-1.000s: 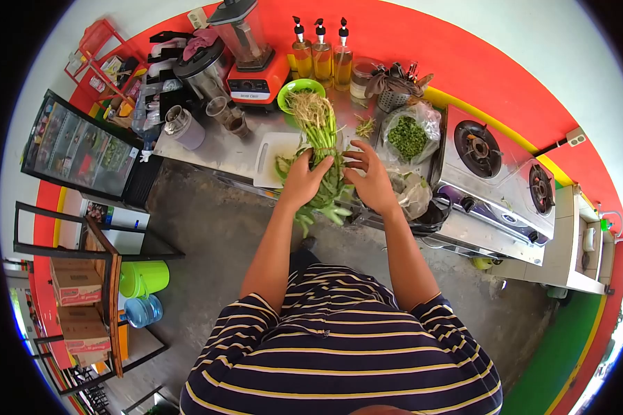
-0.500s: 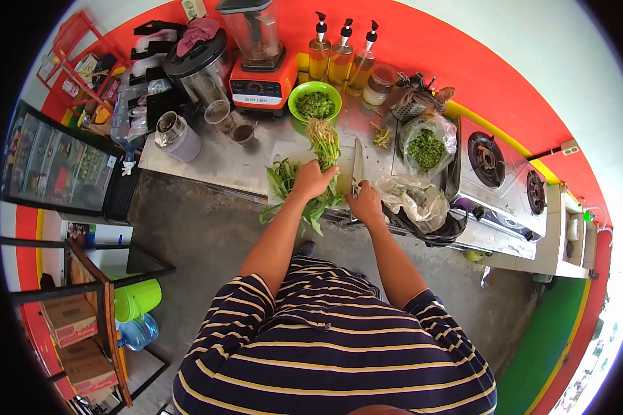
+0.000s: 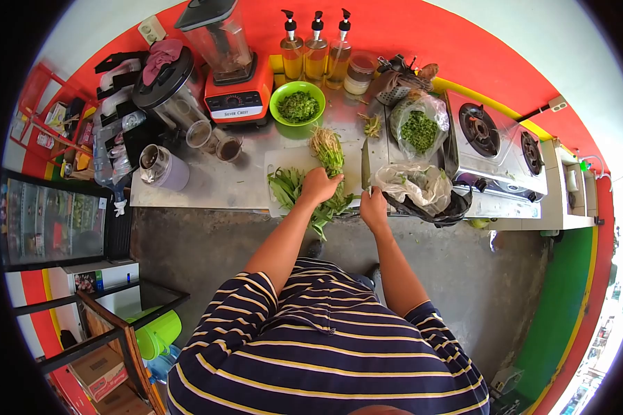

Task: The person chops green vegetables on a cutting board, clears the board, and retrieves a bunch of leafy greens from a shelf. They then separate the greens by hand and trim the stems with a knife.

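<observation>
My left hand (image 3: 320,187) is closed around a bunch of leafy greens (image 3: 284,185) over a white cutting board (image 3: 275,159). Its pale root ends (image 3: 325,143) point away from me, and the leaves hang past the board's near edge. In my right hand (image 3: 374,207) is a knife (image 3: 365,164), gripped by the handle with its blade pointing away from me. The blade stands to the right of the bunch, apart from it. Behind the board a green bowl (image 3: 281,122) holds chopped greens (image 3: 298,106).
A clear bag of chopped greens (image 3: 419,131) and a crumpled plastic bag (image 3: 422,197) lie to the right, before the gas stove (image 3: 495,166). Trimmed root scraps (image 3: 372,125) lie on the steel counter (image 3: 208,187). A blender (image 3: 237,97) and pump bottles (image 3: 315,55) stand behind.
The camera view has shifted, so the counter items sit differently in frame. The knife has turned slightly and its blade shows broader. Both hands keep their hold.
</observation>
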Demonstrator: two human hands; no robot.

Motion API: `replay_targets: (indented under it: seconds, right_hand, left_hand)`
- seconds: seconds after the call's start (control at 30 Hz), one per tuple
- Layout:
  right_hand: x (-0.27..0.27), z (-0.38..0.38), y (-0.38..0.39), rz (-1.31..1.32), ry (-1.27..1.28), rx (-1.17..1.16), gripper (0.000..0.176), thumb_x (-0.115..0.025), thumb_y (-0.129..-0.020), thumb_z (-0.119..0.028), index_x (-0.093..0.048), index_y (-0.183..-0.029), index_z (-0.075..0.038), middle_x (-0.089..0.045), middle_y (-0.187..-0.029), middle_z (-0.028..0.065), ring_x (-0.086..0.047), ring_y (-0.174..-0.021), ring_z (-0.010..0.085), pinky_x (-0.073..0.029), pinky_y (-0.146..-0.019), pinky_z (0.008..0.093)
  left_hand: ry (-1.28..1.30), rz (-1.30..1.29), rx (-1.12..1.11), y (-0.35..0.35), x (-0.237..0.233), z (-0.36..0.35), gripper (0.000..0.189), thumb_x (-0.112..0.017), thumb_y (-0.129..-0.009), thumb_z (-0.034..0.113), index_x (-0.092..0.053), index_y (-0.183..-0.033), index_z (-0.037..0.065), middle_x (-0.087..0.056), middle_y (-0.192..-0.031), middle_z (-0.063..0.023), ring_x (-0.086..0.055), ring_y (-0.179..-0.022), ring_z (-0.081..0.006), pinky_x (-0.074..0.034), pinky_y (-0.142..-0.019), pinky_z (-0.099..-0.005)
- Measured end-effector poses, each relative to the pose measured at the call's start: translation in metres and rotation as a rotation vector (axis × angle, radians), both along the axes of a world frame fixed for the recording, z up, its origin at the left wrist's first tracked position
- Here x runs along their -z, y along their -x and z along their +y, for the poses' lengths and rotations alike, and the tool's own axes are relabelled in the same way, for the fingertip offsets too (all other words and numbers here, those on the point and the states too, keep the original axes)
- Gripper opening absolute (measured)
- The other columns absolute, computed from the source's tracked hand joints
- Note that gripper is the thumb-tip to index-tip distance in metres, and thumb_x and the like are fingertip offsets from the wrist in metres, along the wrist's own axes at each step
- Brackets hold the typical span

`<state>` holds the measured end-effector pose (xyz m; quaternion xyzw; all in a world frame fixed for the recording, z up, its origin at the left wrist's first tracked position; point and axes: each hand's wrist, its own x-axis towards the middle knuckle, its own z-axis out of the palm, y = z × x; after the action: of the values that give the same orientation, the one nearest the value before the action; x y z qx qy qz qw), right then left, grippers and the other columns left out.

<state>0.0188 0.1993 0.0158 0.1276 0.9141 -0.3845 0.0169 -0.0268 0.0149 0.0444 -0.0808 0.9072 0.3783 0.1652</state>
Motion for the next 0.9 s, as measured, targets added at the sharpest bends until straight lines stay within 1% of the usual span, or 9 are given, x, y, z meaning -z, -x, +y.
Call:
replay_targets:
  seconds: [0.07, 0.13, 0.17, 0.33, 0.43, 0.57, 0.63, 0.8, 0.9]
  right_hand:
    - [-0.014, 0.002, -0.005, 0.007, 0.042, 0.044, 0.043, -0.060, -0.092, -0.026, -0.061, -0.114, 0.011, -0.066, -0.108, 0.0331, -0.063, -0.103, 0.0485, -0.049, -0.090, 0.0513]
    - [-0.036, 0.004, -0.012, 0.108, 0.077, -0.023, 0.034, -0.059, -0.093, -0.021, -0.063, -0.106, 0.010, -0.068, -0.098, 0.0310, -0.064, -0.097, 0.0485, -0.049, -0.084, 0.0505]
    - [-0.044, 0.005, -0.014, 0.105, 0.073, -0.022, 0.034, -0.059, -0.093, -0.021, -0.063, -0.106, 0.010, -0.068, -0.098, 0.0310, -0.064, -0.097, 0.0485, -0.049, -0.084, 0.0505]
    - [-0.098, 0.009, -0.027, 0.017, 0.063, -0.233, 0.030, -0.062, -0.093, -0.021, -0.068, -0.100, 0.007, -0.069, -0.086, 0.0283, -0.067, -0.085, 0.0452, -0.051, -0.076, 0.0468]
    - [-0.117, 0.014, -0.035, -0.002, 0.059, -0.292, 0.030, -0.064, -0.093, -0.022, -0.070, -0.096, 0.006, -0.068, -0.082, 0.0278, -0.067, -0.082, 0.0450, -0.051, -0.075, 0.0473]
    - [-0.124, 0.020, -0.040, -0.046, -0.015, -0.292, 0.030, -0.065, -0.093, -0.023, -0.071, -0.095, 0.006, -0.068, -0.082, 0.0287, -0.067, -0.082, 0.0456, -0.052, -0.076, 0.0486]
    - [-0.124, 0.020, -0.042, 0.017, -0.079, -0.328, 0.030, -0.065, -0.093, -0.023, -0.071, -0.093, 0.006, -0.068, -0.082, 0.0294, -0.066, -0.082, 0.0468, -0.052, -0.076, 0.0508]
    - [-0.115, 0.019, -0.040, 0.025, -0.089, -0.342, 0.029, -0.065, -0.093, -0.021, -0.071, -0.088, 0.007, -0.067, -0.081, 0.0306, -0.066, -0.082, 0.0481, -0.052, -0.076, 0.0527]
    - [-0.122, 0.015, -0.042, -0.006, -0.090, -0.340, 0.029, -0.064, -0.093, -0.021, -0.070, -0.086, 0.007, -0.067, -0.081, 0.0310, -0.066, -0.082, 0.0486, -0.052, -0.077, 0.0535]
  left_hand:
    - [-0.001, -0.032, 0.018, 0.001, -0.002, 0.000, 0.051, -0.071, -0.087, 0.046, -0.069, -0.093, -0.005, -0.070, -0.091, -0.0271, -0.068, -0.091, -0.0429, -0.052, -0.082, -0.0498]
    - [-0.043, 0.027, -0.016, -0.001, 0.001, 0.000, 0.054, -0.072, -0.088, 0.044, -0.068, -0.087, -0.010, -0.069, -0.091, -0.0312, -0.068, -0.089, -0.0450, -0.053, -0.078, -0.0510]
    - [-0.047, 0.024, -0.016, -0.001, 0.004, 0.000, 0.054, -0.072, -0.088, 0.044, -0.068, -0.087, -0.010, -0.069, -0.091, -0.0312, -0.068, -0.089, -0.0450, -0.053, -0.078, -0.0510]
    - [-0.101, -0.020, -0.085, 0.004, 0.014, 0.003, 0.051, -0.069, -0.090, 0.040, -0.067, -0.098, -0.010, -0.068, -0.102, -0.0320, -0.067, -0.097, -0.0453, -0.052, -0.084, -0.0503]
    - [-0.139, -0.007, -0.078, 0.010, 0.024, -0.001, 0.052, -0.067, -0.091, 0.041, -0.066, -0.103, -0.010, -0.068, -0.105, -0.0316, -0.066, -0.100, -0.0454, -0.051, -0.086, -0.0501]
    - [-0.095, -0.054, -0.058, 0.020, 0.018, 0.000, 0.051, -0.066, -0.093, 0.041, -0.065, -0.102, -0.009, -0.068, -0.102, -0.0306, -0.065, -0.099, -0.0457, -0.051, -0.085, -0.0502]
    - [-0.088, -0.037, -0.044, 0.024, 0.023, 0.002, 0.050, -0.065, -0.093, 0.041, -0.065, -0.102, -0.009, -0.068, -0.101, -0.0305, -0.065, -0.097, -0.0455, -0.050, -0.083, -0.0508]
    - [-0.100, 0.021, -0.075, 0.023, 0.029, 0.002, 0.050, -0.064, -0.094, 0.039, -0.064, -0.103, -0.009, -0.067, -0.103, -0.0305, -0.065, -0.099, -0.0448, -0.050, -0.084, -0.0507]
    - [-0.120, -0.108, -0.054, 0.019, -0.001, 0.002, 0.050, -0.063, -0.096, 0.038, -0.063, -0.107, -0.010, -0.066, -0.108, -0.0314, -0.065, -0.103, -0.0448, -0.049, -0.087, -0.0495]
